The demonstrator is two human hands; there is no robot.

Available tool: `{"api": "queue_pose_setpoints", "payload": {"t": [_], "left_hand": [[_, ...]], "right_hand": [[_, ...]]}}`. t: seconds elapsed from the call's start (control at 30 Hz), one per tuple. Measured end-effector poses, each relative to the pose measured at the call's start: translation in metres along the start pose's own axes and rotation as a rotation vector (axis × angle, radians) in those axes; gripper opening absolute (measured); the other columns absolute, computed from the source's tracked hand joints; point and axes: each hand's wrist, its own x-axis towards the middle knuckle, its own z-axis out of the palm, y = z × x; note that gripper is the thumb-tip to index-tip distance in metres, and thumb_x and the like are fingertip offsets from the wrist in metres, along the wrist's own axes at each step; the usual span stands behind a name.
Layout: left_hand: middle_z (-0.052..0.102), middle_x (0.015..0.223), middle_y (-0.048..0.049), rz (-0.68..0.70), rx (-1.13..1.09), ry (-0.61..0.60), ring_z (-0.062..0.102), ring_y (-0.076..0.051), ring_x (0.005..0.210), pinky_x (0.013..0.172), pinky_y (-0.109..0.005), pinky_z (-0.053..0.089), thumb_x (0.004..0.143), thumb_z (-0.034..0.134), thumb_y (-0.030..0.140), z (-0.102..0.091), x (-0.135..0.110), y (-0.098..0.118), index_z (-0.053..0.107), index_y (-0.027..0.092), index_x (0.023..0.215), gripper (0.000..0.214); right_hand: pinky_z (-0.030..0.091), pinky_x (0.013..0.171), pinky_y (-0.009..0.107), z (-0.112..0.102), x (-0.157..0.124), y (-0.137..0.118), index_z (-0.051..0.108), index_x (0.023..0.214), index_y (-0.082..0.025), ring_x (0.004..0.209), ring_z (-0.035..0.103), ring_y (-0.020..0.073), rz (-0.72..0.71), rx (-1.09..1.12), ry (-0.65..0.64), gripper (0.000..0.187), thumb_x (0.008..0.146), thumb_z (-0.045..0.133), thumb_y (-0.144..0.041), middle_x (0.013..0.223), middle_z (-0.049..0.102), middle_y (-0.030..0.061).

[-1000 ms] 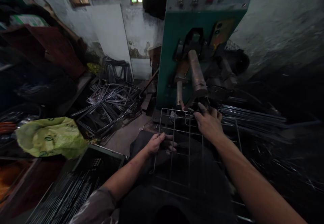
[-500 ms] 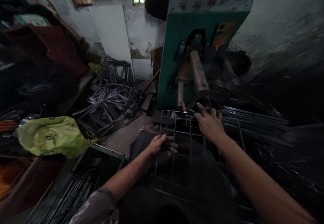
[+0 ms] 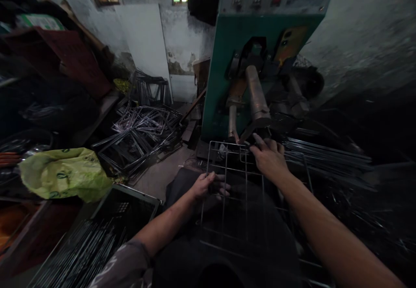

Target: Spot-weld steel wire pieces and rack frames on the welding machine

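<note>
A wire rack [image 3: 246,192] of thin crossing metal rods lies over my lap, its far edge at the electrodes of a green spot welder [image 3: 212,75]. My left hand [image 3: 209,186] is closed around the rack's left side wire, with some fingers behind the mesh. At the far edge, my right hand [image 3: 268,155] grips the rack beside a small bent wire piece [image 3: 242,153], close to the lower electrode [image 3: 232,123]. The thick upper electrode arm [image 3: 258,93] hangs just above my right fingers. Dark surroundings hide the rack's near right part.
Several wire frames [image 3: 139,132] are heaped on the floor at left. A crate [image 3: 130,201] and a bundle of thin rods [image 3: 81,249] lie lower left, near a yellow-green sack [image 3: 65,173]. Long metal rods [image 3: 328,151] are stacked at right. A phone [image 3: 290,40] rests against the welder.
The view has shifted very slightly. Both hands keep their hold on the wire rack, which stays in nearly the same place by the electrodes.
</note>
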Motion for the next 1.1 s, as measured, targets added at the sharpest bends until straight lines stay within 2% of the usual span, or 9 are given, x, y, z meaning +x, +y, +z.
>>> {"api": "queue_pose_setpoints", "payload": {"t": [0.37, 0.57, 0.73, 0.83, 0.9, 0.97, 1.03, 1.1], "left_hand": [[0.069, 0.092, -0.0226, 0.042, 0.008, -0.002, 0.069, -0.028, 0.071, 0.051, -0.029, 0.05, 0.082, 0.058, 0.055, -0.001, 0.01, 0.007, 0.057, 0.005, 0.106, 0.055], [0.07, 0.089, -0.0219, 0.051, 0.011, 0.014, 0.069, -0.029, 0.069, 0.051, -0.031, 0.051, 0.074, 0.067, 0.055, -0.003, 0.011, 0.008, 0.058, 0.006, 0.102, 0.057], [0.069, 0.093, -0.0232, 0.07, 0.051, 0.038, 0.069, -0.028, 0.07, 0.05, -0.029, 0.05, 0.076, 0.064, 0.057, -0.005, 0.012, 0.008, 0.058, 0.005, 0.105, 0.06], [0.069, 0.095, -0.0235, 0.056, 0.076, 0.052, 0.069, -0.027, 0.07, 0.05, -0.028, 0.05, 0.077, 0.064, 0.056, -0.004, 0.011, 0.01, 0.059, 0.005, 0.105, 0.059], [0.069, 0.093, -0.023, 0.047, 0.081, 0.054, 0.069, -0.027, 0.069, 0.05, -0.028, 0.05, 0.075, 0.066, 0.057, -0.005, 0.009, 0.012, 0.058, 0.005, 0.105, 0.06], [0.07, 0.092, -0.0223, 0.056, 0.09, 0.074, 0.069, -0.027, 0.069, 0.05, -0.027, 0.049, 0.074, 0.067, 0.057, -0.006, 0.005, 0.013, 0.058, 0.006, 0.105, 0.06], [0.07, 0.093, -0.0222, 0.068, 0.1, 0.11, 0.069, -0.026, 0.069, 0.049, -0.026, 0.049, 0.074, 0.067, 0.056, -0.009, -0.003, 0.015, 0.058, 0.007, 0.103, 0.058], [0.07, 0.094, -0.0219, 0.079, 0.105, 0.157, 0.069, -0.026, 0.069, 0.048, -0.025, 0.049, 0.074, 0.068, 0.056, -0.014, -0.011, 0.016, 0.058, 0.007, 0.102, 0.057]], "right_hand": [[0.039, 0.087, 0.046, 0.01, 0.017, 0.007, 0.066, 0.105, -0.021, 0.112, 0.039, 0.0312, -0.032, -0.015, 0.019, 0.027, 0.088, 0.046, -0.015, 0.142, 0.038, 0.0071], [0.039, 0.085, 0.045, 0.014, 0.019, 0.008, 0.066, 0.105, -0.022, 0.111, 0.039, 0.0315, -0.023, -0.013, 0.013, 0.027, 0.09, 0.044, -0.015, 0.139, 0.04, 0.0057], [0.039, 0.085, 0.045, 0.018, 0.021, 0.004, 0.066, 0.102, -0.022, 0.111, 0.039, 0.0314, 0.021, 0.041, -0.012, 0.025, 0.091, 0.044, -0.018, 0.142, 0.039, 0.0024], [0.039, 0.086, 0.046, 0.013, 0.02, 0.001, 0.066, 0.103, -0.023, 0.114, 0.037, 0.0322, 0.062, 0.09, -0.049, 0.027, 0.087, 0.046, -0.015, 0.144, 0.035, 0.0015], [0.039, 0.087, 0.047, 0.006, 0.013, 0.005, 0.066, 0.106, -0.024, 0.115, 0.036, 0.0334, 0.123, 0.131, -0.036, 0.028, 0.086, 0.047, -0.015, 0.146, 0.032, 0.002], [0.04, 0.087, 0.049, 0.001, -0.003, 0.015, 0.065, 0.11, -0.022, 0.115, 0.037, 0.0352, 0.265, 0.166, 0.046, 0.028, 0.089, 0.046, -0.021, 0.147, 0.031, 0.0051], [0.041, 0.085, 0.052, 0.002, -0.026, 0.03, 0.06, 0.117, -0.016, 0.113, 0.04, 0.0381, 0.488, 0.192, 0.134, 0.034, 0.092, 0.043, -0.031, 0.144, 0.033, 0.0132], [0.043, 0.081, 0.053, 0.01, -0.052, 0.045, 0.055, 0.122, -0.008, 0.108, 0.046, 0.0397, 0.686, 0.293, 0.124, 0.045, 0.091, 0.042, -0.038, 0.133, 0.043, 0.0235]]}}
